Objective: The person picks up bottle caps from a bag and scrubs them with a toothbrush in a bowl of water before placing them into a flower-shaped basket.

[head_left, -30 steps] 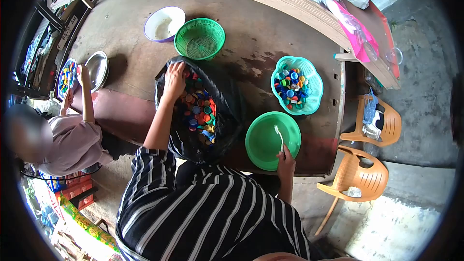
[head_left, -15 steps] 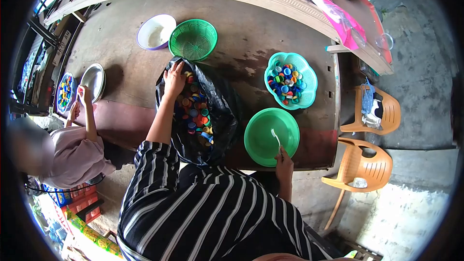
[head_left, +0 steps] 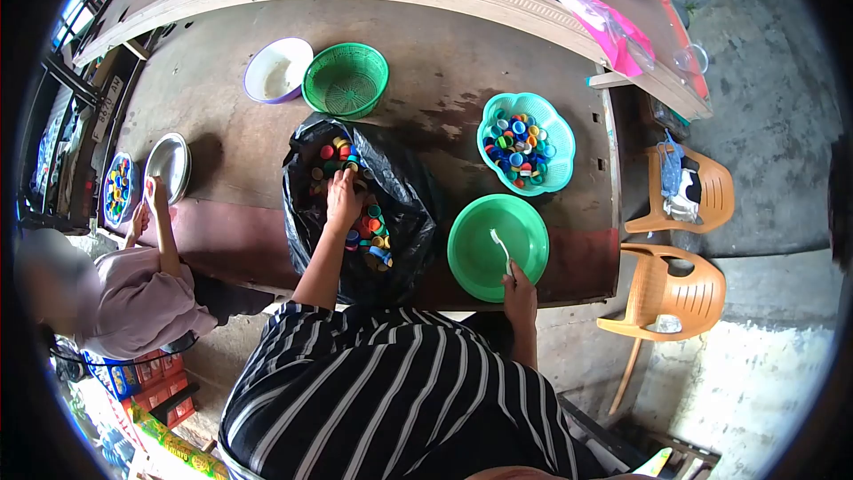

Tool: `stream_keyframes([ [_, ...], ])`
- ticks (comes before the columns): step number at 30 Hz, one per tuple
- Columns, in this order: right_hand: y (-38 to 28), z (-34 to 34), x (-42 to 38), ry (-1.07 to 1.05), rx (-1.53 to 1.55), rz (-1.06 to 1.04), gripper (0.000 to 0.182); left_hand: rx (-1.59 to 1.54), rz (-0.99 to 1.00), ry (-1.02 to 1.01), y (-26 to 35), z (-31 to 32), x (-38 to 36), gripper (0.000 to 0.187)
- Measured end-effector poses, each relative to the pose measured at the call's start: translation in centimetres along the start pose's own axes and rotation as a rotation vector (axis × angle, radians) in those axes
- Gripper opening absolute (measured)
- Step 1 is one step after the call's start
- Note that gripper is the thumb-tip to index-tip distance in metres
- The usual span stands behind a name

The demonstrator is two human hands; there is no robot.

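Observation:
My left hand [head_left: 343,201] rests palm down on a heap of coloured bottle caps [head_left: 357,213] inside an open black plastic bag [head_left: 410,213] on the brown table. Whether its fingers hold caps is hidden. My right hand [head_left: 518,283] grips the near rim of an empty green bowl [head_left: 484,253], and a thin white stick [head_left: 499,247] rises from that hand over the bowl. A teal scalloped basket [head_left: 562,138] with sorted caps sits beyond the bowl.
A green mesh basket [head_left: 346,80] and a white bowl [head_left: 276,69] stand at the far side. At the left another person [head_left: 124,289] handles a metal plate [head_left: 167,164] and a tray of caps [head_left: 117,188]. Two orange plastic chairs [head_left: 666,298] stand on the right.
My left hand has slid from the bag's far left edge back to the middle of the cap heap. My right hand stays on the green bowl's rim.

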State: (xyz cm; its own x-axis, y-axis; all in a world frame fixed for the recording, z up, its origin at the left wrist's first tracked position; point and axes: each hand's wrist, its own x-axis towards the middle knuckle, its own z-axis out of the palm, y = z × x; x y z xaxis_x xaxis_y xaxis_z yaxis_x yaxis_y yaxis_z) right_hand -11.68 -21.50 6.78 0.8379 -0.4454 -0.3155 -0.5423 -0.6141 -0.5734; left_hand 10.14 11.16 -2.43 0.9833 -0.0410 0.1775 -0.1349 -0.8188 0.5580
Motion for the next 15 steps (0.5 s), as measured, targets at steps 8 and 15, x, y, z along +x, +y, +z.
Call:
stream_keyframes([
  [8, 0.5, 1.8, 2.6, 0.035, -0.207, -0.045, 0.04, -0.114, -0.017, 0.022, -1.6, -1.0, 0.9, 0.022],
  [15, 1.0, 3.6, 2.9, 0.0, -0.261, -0.071, 0.039, -0.028, -0.039, -0.103, -0.9, -1.4, -0.7, 0.03],
])
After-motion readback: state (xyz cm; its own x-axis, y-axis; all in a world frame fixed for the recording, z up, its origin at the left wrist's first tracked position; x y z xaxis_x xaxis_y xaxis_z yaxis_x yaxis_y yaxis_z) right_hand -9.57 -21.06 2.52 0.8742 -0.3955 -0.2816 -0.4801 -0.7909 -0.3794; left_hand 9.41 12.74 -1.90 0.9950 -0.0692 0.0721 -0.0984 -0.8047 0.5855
